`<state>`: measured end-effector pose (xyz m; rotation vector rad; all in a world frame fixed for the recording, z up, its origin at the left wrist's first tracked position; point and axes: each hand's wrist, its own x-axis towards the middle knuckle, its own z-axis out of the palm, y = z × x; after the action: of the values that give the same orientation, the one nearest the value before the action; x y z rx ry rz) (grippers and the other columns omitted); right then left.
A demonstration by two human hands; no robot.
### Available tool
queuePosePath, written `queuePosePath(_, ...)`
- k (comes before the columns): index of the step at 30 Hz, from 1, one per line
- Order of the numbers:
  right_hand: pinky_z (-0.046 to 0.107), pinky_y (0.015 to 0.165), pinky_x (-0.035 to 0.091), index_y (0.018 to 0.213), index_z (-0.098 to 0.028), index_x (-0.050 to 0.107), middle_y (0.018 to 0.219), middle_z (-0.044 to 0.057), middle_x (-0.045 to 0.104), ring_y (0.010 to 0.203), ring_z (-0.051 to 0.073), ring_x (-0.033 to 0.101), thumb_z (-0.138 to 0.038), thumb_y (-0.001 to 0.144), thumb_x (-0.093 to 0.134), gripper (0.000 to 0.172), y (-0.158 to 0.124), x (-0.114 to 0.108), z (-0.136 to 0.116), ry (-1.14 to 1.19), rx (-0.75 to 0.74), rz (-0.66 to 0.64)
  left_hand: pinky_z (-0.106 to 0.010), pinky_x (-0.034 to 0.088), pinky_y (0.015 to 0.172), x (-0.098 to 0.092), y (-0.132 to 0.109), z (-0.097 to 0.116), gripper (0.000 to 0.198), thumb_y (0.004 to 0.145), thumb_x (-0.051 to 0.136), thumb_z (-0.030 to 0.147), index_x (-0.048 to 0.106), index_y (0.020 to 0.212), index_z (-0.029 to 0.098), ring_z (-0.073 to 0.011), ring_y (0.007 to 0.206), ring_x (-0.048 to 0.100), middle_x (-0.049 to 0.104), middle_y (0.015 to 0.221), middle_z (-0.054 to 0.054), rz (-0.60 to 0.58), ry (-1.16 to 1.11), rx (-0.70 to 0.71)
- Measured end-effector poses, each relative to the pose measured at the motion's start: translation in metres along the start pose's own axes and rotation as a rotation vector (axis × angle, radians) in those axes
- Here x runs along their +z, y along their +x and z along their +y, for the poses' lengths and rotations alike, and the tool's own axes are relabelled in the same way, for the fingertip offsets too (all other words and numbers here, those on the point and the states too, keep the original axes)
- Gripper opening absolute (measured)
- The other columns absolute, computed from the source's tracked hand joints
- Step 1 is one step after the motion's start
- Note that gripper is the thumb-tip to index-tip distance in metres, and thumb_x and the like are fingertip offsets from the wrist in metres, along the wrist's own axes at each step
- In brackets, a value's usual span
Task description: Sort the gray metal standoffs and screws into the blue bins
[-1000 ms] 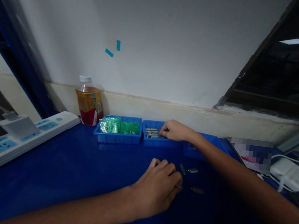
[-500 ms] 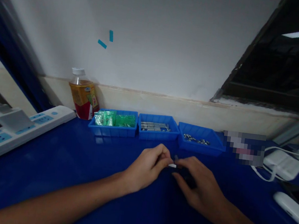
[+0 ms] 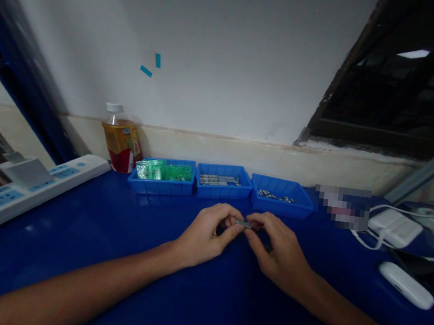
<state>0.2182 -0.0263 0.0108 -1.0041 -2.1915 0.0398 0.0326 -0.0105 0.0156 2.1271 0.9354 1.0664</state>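
My left hand (image 3: 206, 235) is closed, its thumb and fingers pinching one end of a small, slim silver metal piece (image 3: 243, 224). At the other end of that piece, the thumb and fingertips of my right hand (image 3: 280, 246) are closed on it too. Both hands are just above the blue table, in front of three blue bins. Green plastic packets fill the left bin (image 3: 160, 187). Silver metal bars lie in the middle bin (image 3: 223, 191). Small shiny metal parts are scattered in the right bin (image 3: 280, 206). Fingers partly hide the held piece.
A white power strip (image 3: 31, 192) with a plugged-in adapter runs along the left. Behind it stands a drink bottle (image 3: 121, 140). On the right are a white charger (image 3: 397, 227) with cables and a white rounded case (image 3: 406, 285). A wall rises behind the bins.
My right hand's fingers have closed on the metal piece and moved nearer the left hand. A dark shape near the right fingers no longer shows clearly. The view has shifted slightly.
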Motion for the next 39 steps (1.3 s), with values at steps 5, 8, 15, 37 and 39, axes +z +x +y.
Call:
queuePosePath(5, 0.033, 0.069, 0.043, 0.093, -0.019, 0.053, 0.084, 0.006, 0.061, 0.077, 0.018, 0.056, -0.02, 0.089, 0.048, 0.007, 0.0001, -0.0004, -0.0013, -0.052, -0.059, 0.007, -0.022, 0.04, 0.06, 0.0002, 0.0004, 0.0007, 0.023, 0.09, 0.048, 0.032, 0.06, 0.08, 0.014, -0.0115, 0.068, 0.054, 0.06, 0.074, -0.001, -0.034, 0.034, -0.025)
queuePosePath(8, 0.033, 0.069, 0.042, 0.09, -0.018, 0.055, 0.082, 0.006, 0.062, 0.075, 0.018, 0.056, -0.021, 0.09, 0.046, 0.01, 0.0006, -0.0007, -0.0021, -0.074, -0.04, 0.021, -0.022, 0.041, 0.062, 0.0012, -0.001, -0.0012, 0.02, 0.09, 0.048, 0.032, 0.057, 0.095, 0.015, -0.0115, 0.069, 0.054, 0.059, 0.077, -0.001, -0.011, -0.001, -0.007)
queuePosePath(15, 0.032, 0.069, 0.043, 0.089, -0.019, 0.056, 0.079, 0.005, 0.061, 0.074, 0.017, 0.056, -0.02, 0.093, 0.041, 0.015, 0.0014, 0.0007, -0.0029, 0.009, -0.041, -0.024, -0.023, 0.043, 0.067, 0.0013, -0.0036, -0.001, 0.015, 0.088, 0.051, 0.027, 0.058, 0.094, 0.015, -0.0117, 0.073, 0.054, 0.058, 0.08, -0.002, 0.018, 0.01, 0.089)
queuePosePath(37, 0.033, 0.07, 0.042, 0.092, -0.015, 0.056, 0.082, 0.006, 0.06, 0.077, 0.019, 0.055, -0.022, 0.091, 0.045, 0.013, 0.0041, 0.0016, 0.0, -0.067, -0.051, 0.036, -0.026, 0.041, 0.069, 0.0023, -0.0049, -0.0041, 0.015, 0.09, 0.048, 0.029, 0.056, 0.094, 0.016, -0.0125, 0.073, 0.054, 0.059, 0.081, -0.001, 0.059, 0.092, 0.091)
queuePosePath(39, 0.033, 0.07, 0.042, 0.097, -0.015, 0.055, 0.086, 0.007, 0.06, 0.079, 0.02, 0.055, -0.024, 0.089, 0.05, 0.013, 0.0044, 0.0013, -0.0003, -0.088, -0.066, 0.06, -0.026, 0.041, 0.067, 0.0016, -0.0044, -0.0035, 0.017, 0.09, 0.048, 0.03, 0.057, 0.092, 0.016, -0.0124, 0.071, 0.054, 0.059, 0.08, -0.001, 0.069, 0.083, 0.071)
